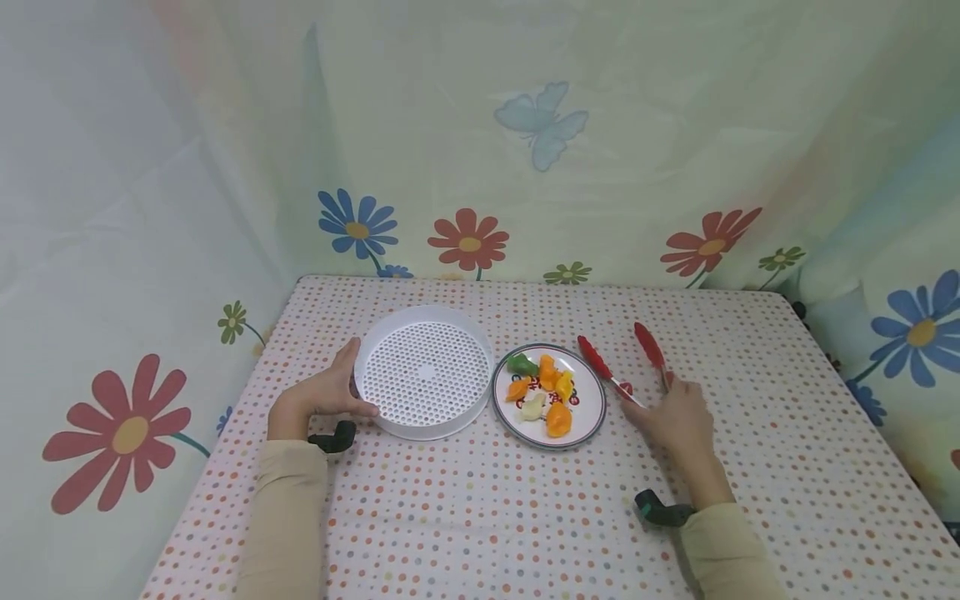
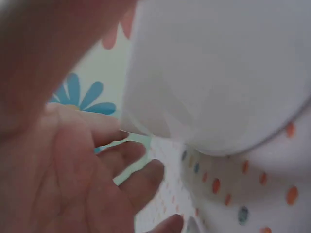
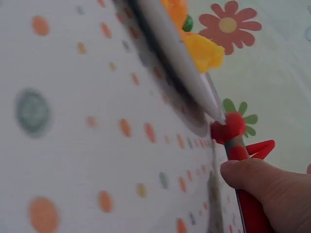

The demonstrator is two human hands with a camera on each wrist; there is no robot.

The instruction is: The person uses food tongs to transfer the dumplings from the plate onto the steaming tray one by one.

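Head view: my left hand [image 1: 322,393] is touching the left side of a round white sieve [image 1: 423,398] with a perforated base, thumb and fingers spreading apart. My right hand [image 1: 681,421] is clamping its fingers on a pair of red-and-metal tongs [image 1: 595,358], whose two arms are standing apart. Between sieve and tongs, a round white dark-rimmed plate [image 1: 591,408] is holding small orange, yellow, green and pale pieces [image 1: 558,420], resting on a dotted white tablecloth [image 1: 465,517].
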